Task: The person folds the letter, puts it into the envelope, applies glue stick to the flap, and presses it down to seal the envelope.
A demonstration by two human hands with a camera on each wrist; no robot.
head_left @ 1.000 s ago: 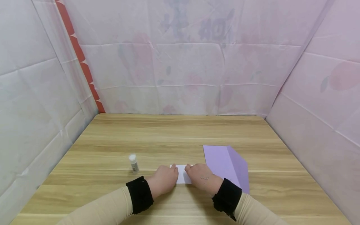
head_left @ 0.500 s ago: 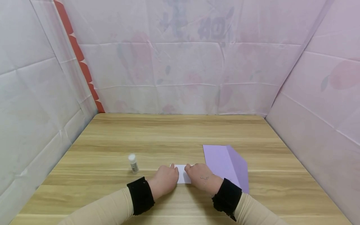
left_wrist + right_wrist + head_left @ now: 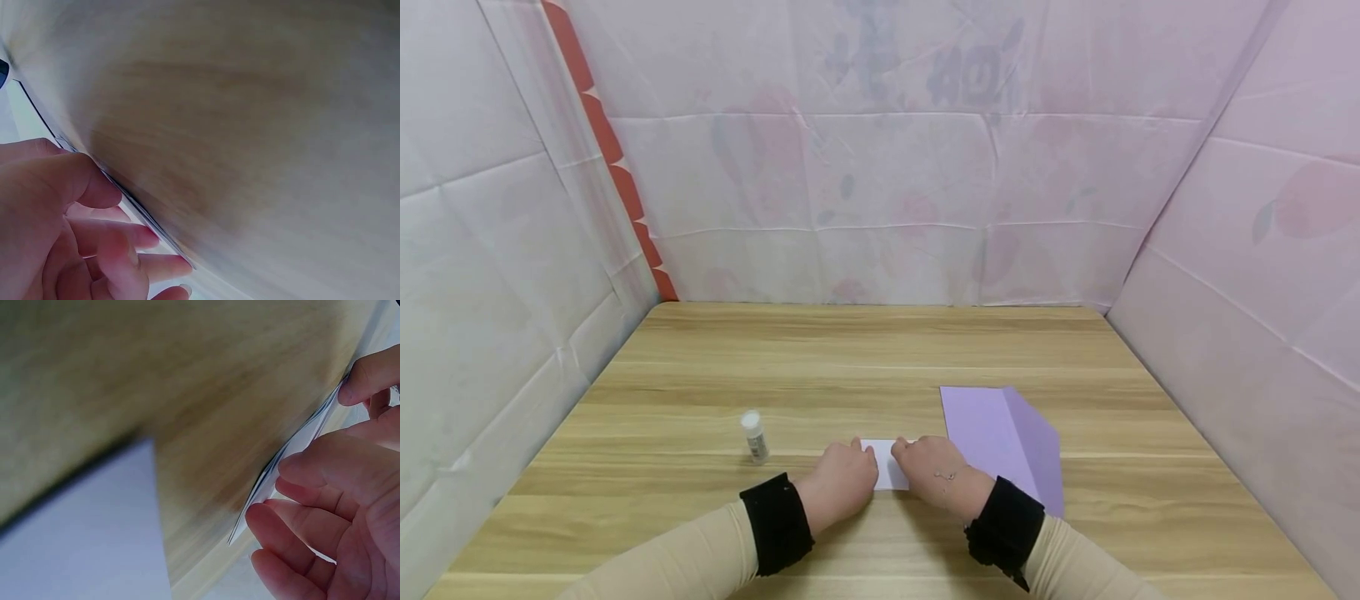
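A wooden table (image 3: 850,358) under both hands, pink sheeting (image 3: 880,192) walling it; left hand (image 3: 841,483) and right hand (image 3: 934,473) pinch white paper (image 3: 887,473); the sheeting's print is unreadable.

Small white-capped glue stick (image 3: 755,436) upright on wooden table (image 3: 850,358), folded purple paper (image 3: 1003,437), pale fabric backdrop (image 3: 880,183)

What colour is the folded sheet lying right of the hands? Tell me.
Light purple. The folded sheet shows best in the head view, flat on the wooden table.
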